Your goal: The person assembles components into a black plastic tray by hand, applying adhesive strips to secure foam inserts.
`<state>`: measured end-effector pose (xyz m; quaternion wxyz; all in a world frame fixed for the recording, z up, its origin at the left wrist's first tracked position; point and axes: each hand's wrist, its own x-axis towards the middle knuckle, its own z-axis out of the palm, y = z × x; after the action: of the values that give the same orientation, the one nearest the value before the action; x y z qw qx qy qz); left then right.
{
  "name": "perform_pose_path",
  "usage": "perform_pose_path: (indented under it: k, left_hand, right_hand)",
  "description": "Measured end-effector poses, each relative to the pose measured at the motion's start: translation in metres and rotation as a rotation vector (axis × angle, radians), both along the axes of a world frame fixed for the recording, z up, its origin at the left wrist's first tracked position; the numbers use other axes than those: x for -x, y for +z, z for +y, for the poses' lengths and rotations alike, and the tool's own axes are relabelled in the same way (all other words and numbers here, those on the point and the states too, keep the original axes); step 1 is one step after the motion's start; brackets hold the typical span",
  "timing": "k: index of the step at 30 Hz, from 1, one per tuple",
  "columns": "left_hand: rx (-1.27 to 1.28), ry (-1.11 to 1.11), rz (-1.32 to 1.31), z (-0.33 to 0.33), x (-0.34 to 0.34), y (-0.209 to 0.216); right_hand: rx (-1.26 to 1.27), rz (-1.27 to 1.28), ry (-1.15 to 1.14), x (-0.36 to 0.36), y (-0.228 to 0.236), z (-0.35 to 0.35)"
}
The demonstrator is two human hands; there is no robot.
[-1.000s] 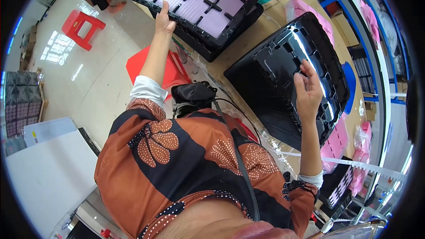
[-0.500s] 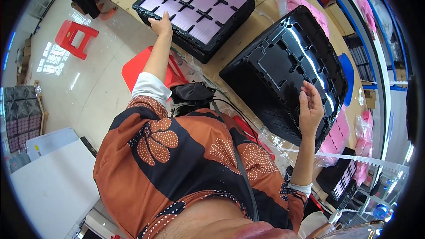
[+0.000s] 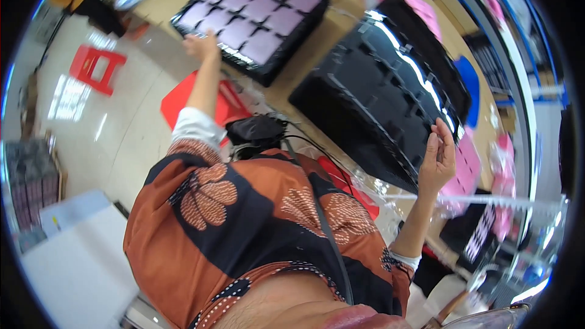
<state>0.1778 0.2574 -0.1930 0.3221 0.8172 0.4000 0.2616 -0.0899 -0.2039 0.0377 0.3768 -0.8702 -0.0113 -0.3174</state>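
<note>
My left hand [image 3: 203, 45] reaches out to the near edge of a black tray [image 3: 256, 19] filled with several pale purple square parts, lying on the wooden table [image 3: 304, 76]. My right hand [image 3: 437, 157] is raised at the near right edge of an empty glossy black compartment tray [image 3: 384, 91], which tilts up off the table; its fingers touch the rim. My orange and black patterned sleeves fill the lower middle of the view.
A red stool [image 3: 96, 68] stands on the pale floor at left, and a red seat [image 3: 204, 100] sits beside the table. Pink sheets [image 3: 466, 167] lie at right, a blue object [image 3: 469, 82] beyond the tilted tray. A black bag [image 3: 256, 134] hangs at my chest.
The view has shifted, so both trays sit lower and more central. My right hand has slid from the inside of the empty black tray down to its near right edge.
</note>
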Motion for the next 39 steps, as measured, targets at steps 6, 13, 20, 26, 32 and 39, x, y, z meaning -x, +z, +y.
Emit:
perform_pose_path:
  k: [6, 13, 20, 26, 32, 39]
  left_hand:
    - [-0.177, -0.292, -0.594, 0.035, 0.004, 0.058]
    - [0.362, -1.017, -0.893, -0.159, 0.062, 0.225]
    - [0.299, -1.803, -0.844, -0.302, 0.123, 0.309]
    - [0.149, -2.269, -0.646, -0.424, 0.165, 0.341]
    - [-0.083, -2.233, -0.698, -0.476, 0.216, 0.353]
    - [-0.012, -2.370, -0.395, -0.467, 0.203, 0.346]
  right_hand:
    - [-0.017, -0.615, -0.580, 0.054, 0.008, -0.091]
    - [-0.299, -0.368, -0.715, 0.087, -0.059, -0.207]
    - [-0.774, -0.270, -0.343, 0.091, -0.038, -0.184]
    - [-0.924, -0.129, -0.167, 0.093, -0.012, -0.094]
    - [-0.930, -0.126, -0.099, 0.090, -0.020, -0.048]
    - [-0.935, -0.013, 0.017, 0.086, -0.032, -0.035]
